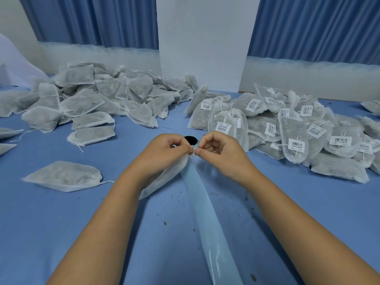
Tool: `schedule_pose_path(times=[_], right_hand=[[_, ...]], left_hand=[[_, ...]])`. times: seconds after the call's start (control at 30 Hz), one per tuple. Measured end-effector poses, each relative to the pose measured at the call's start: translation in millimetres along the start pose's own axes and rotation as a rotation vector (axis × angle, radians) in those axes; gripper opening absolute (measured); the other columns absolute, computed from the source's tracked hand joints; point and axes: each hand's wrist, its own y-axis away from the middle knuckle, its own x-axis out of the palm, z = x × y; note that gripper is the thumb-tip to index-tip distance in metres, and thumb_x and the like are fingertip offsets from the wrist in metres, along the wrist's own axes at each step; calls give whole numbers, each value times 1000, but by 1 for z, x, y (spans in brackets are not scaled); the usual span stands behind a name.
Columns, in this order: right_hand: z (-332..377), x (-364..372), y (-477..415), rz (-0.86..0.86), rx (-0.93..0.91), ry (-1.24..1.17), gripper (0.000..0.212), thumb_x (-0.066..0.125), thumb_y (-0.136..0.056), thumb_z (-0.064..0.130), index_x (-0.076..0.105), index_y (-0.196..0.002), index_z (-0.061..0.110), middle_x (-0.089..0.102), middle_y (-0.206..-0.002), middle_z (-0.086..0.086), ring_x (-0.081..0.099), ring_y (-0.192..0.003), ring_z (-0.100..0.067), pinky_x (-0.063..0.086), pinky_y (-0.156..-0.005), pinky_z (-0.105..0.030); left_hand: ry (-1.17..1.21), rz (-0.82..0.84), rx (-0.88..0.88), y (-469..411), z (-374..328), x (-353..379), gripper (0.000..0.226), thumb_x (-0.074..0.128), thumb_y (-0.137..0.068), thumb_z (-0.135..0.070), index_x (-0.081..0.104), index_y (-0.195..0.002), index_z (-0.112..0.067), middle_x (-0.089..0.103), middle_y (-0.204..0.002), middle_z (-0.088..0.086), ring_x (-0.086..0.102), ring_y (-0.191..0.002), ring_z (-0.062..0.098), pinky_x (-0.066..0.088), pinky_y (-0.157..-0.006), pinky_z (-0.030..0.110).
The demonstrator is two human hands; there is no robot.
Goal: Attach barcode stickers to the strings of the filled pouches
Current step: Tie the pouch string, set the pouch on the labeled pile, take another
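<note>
Roughly midway: tagged pile [298,128] at right, untagged heap [98,99] at left, left hand [164,149] gripping a pouch [164,179], right hand [218,150] pinching its sticker [192,156].

White pillar [201,42] centre back, broad, plain. Blue pleated curtain [92,19] left of pillar; second blue curtain [316,27] right of it. Pale wall band [98,56] beneath curtains, either side of pillar. White sheet [14,60] far left of pillar, draped, partly cut off. Blue table cover [61,233] spreads in front of pillar. Dark crumbs [165,223] scattered on cover, well forward of pillar.
</note>
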Motion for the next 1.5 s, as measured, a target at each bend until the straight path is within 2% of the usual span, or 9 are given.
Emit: schedule_pose_path(times=[0.23,0.37,0.5,0.6,0.7,0.93,1.03,1.23,1.5], right_hand=[[-2,5,4,0,-44,323,15,67,-89,8,76,-94,18,68,-90,-6,55,-69,-4,43,-68,-14],[-1,3,3,53,6,267,13,65,-91,10,72,-84,19,70,-86,-10,54,-69,-5,45,-67,-18],[0,3,3,95,125,203,13,60,-94,13,66,-82,13,59,-75,-6,49,-65,-8,45,-60,-23],[1,2,1,116,209,134,15,56,-93,14,65,-82,11,60,-76,0,55,-72,-10,47,-63,-26],[5,0,-1,135,254,41,17,58,-92,15,67,-78,17,63,-72,11,58,-72,-2,47,-66,-21],[4,-2,1,42,149,-3,14,66,-89,6,70,-82,17,69,-75,5,62,-72,-5,50,-67,-17],[4,-2,2,1,38,-8,22,66,-87,-3,65,-82,18,68,-78,0,61,-74,-13,49,-70,-21],[1,4,5,-55,-43,94,29,65,-83,-3,68,-76,25,71,-81,0,62,-73,-13,50,-70,-22],[-1,6,6,-109,-157,215,21,65,-80,-2,70,-78,18,70,-84,-4,65,-77,-20,55,-74,-33]], left_hand=[[-66,17,-16,2,3,1,13,65,-86,-21,73,-76,-15,71,-88,6,53,-72,5,41,-69,24],[-67,37,6,4,4,0,13,65,-86,-18,72,-77,-12,72,-84,1,51,-64,0,41,-66,23],[-87,51,9,2,5,1,15,69,-87,-23,73,-79,-10,73,-86,6,57,-73,8,48,-77,37],[-98,59,33,0,3,-1,11,72,-87,-26,73,-83,-17,70,-81,-2,51,-62,1,42,-67,23],[-26,79,62,1,0,-4,5,70,-89,-18,73,-85,-19,70,-85,1,56,-72,6,43,-72,19],[51,106,-29,0,-2,-5,18,62,-93,-17,74,-80,-19,69,-73,-12,58,-68,-4,42,-66,4],[130,125,-79,-1,-2,-5,22,60,-94,-16,74,-78,-22,70,-77,-11,59,-73,-2,43,-69,7],[159,151,-147,-2,-1,-7,15,65,-91,-21,79,-91,-15,76,-103,6,68,-103,14,45,-100,28],[205,162,-180,-4,1,-7,20,65,-91,-21,77,-102,-9,76,-106,5,66,-112,17,45,-102,27]])
